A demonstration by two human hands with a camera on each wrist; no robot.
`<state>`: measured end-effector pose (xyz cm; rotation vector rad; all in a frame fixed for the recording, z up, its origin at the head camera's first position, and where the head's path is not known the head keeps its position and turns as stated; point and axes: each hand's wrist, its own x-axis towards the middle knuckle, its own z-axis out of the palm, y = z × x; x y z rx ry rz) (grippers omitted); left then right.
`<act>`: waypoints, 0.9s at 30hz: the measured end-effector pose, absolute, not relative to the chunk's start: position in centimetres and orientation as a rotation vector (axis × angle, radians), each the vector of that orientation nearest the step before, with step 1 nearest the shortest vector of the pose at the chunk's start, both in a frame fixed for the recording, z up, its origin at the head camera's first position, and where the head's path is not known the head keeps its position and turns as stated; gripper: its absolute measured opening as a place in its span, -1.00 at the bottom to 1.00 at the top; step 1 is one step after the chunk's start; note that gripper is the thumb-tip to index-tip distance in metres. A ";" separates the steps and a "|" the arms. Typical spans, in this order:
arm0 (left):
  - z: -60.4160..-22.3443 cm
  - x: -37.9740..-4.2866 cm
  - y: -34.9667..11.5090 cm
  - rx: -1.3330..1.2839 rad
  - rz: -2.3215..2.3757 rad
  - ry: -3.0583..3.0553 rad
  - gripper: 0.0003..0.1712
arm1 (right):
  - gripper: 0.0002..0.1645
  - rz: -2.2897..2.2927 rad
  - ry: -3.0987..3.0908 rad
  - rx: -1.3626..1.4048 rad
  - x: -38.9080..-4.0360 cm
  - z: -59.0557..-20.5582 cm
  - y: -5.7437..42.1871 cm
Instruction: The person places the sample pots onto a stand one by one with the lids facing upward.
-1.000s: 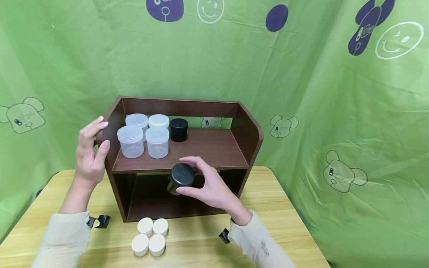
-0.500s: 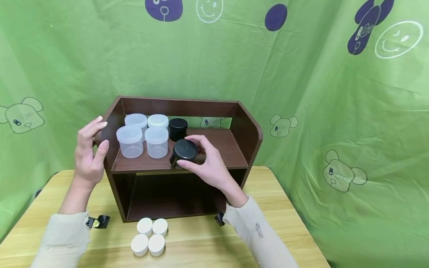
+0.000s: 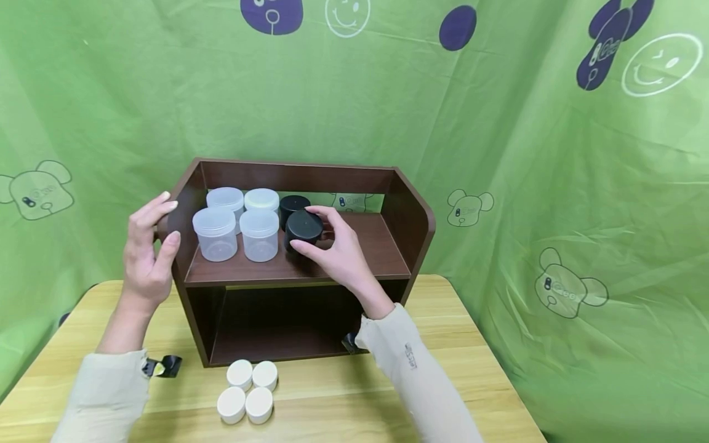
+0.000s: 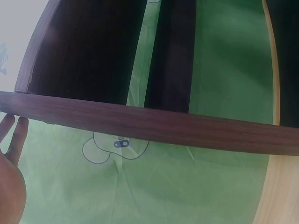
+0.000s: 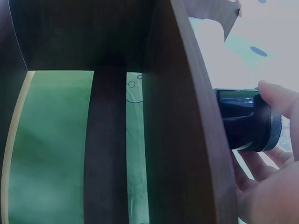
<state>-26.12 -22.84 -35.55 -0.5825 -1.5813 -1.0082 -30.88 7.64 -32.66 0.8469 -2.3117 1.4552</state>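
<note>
My right hand (image 3: 342, 251) grips a black lidded jar (image 3: 303, 230) between thumb and fingers, over the upper board of a dark brown two-tier shelf (image 3: 354, 277). Just behind it stands a second black jar (image 3: 293, 203), partly covered by the held one. In the right wrist view the held jar (image 5: 245, 119) shows its ribbed lid toward my palm. My left hand (image 3: 148, 252) rests its straight fingers against the shelf's left side panel; in the left wrist view only part of that hand (image 4: 11, 172) appears. Several translucent jars, among them the front one (image 3: 260, 236), stand left of the black jars.
Several white round lidded pots (image 3: 259, 405) are grouped on the wooden table (image 3: 310, 412) in front of the shelf. The shelf's right side panel (image 3: 407, 224) rises beyond my right hand. A green curtain (image 3: 526, 184) hangs behind and to the right.
My right hand has lifted the black jar from in front of the lower compartment up and back over the upper board, beside the translucent jars. My left hand has stayed in place.
</note>
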 end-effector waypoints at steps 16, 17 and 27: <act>-35.5 -26.2 -22.9 -0.589 -1.007 -1.565 -0.45 | -0.23 1.467 -2.321 0.799 -32.5 -33.8 6.4; -35.5 -26.2 -22.9 -0.590 -1.008 -1.565 -0.45 | -0.23 1.468 -2.324 0.793 -32.5 -33.8 6.4; -35.4 -26.1 -22.8 -0.593 -1.019 -1.565 -0.47 | -0.23 1.466 -2.391 0.748 -32.6 -33.9 6.4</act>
